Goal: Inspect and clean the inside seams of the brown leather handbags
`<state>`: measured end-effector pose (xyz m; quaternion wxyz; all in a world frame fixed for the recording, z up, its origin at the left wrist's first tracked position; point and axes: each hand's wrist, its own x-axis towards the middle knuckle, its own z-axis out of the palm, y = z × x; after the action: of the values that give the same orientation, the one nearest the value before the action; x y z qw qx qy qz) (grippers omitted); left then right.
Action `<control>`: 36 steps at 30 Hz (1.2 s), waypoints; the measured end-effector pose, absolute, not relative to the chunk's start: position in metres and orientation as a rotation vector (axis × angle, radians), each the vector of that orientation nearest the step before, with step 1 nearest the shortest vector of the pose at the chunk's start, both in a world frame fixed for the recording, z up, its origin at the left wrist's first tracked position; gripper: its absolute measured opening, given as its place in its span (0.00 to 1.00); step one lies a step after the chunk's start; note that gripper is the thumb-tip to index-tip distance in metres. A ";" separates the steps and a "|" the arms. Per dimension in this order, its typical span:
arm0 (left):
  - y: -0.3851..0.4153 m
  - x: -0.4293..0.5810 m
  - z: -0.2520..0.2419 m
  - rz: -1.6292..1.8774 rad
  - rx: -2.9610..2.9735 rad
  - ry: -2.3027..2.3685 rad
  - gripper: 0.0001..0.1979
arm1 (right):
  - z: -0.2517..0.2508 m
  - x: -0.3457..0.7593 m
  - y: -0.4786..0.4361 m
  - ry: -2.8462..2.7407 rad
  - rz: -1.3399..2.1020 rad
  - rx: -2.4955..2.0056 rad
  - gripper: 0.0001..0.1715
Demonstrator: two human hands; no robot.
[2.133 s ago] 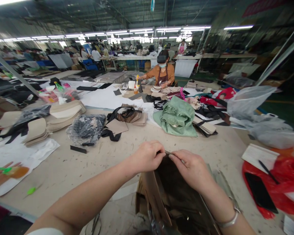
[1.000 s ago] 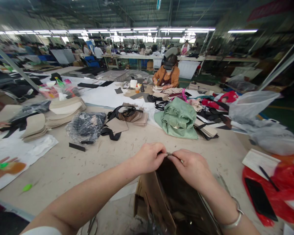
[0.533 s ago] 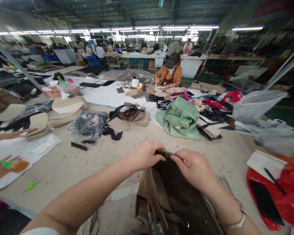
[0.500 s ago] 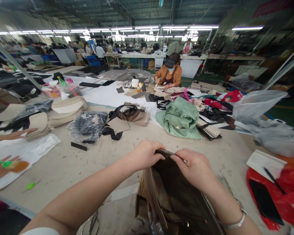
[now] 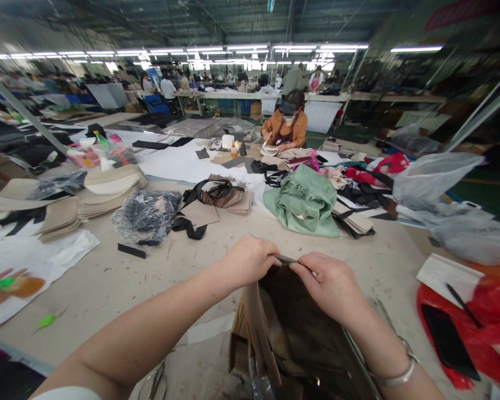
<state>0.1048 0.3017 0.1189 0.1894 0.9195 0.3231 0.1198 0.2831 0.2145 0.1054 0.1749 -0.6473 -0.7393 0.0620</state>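
Both hands pinch the far upper edge of a dark brown bag point(image 5: 304, 328), which stands open towards me at the table's near side. My left hand point(image 5: 252, 260) is closed on the edge's left part, thumb towards me. A short way to the right, my right hand point(image 5: 329, 280) grips the same edge between thumb and fingers. A lighter brown side panel point(image 5: 260, 333) of the bag runs down on the left, and the dark lining shows inside. Left of the bag lie scissors point(image 5: 156, 383), partly cut off by the frame's bottom.
A green cloth point(image 5: 304, 200), a plastic-wrapped bundle point(image 5: 148, 216) and stacked beige pieces point(image 5: 112, 189) lie beyond my hands. At right, a black phone point(image 5: 450, 341) rests on a red plastic bag point(image 5: 491, 300). Another person's hand holds a glue bottle point(image 5: 27, 286) at left. Someone works across the table.
My hands keep hold of the bag's edge, almost unmoved. At the left, the other person's arm over the beige stack has drawn out of view, and that stack sits differently.
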 end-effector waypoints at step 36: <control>0.306 0.107 0.124 0.223 2.902 0.742 0.12 | 0.107 0.292 0.211 -2.188 0.097 -1.790 0.23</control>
<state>0.1067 0.3056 0.1243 0.0690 0.9638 0.2465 0.0740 0.2919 0.2107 0.1069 0.1558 -0.6249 -0.7642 0.0338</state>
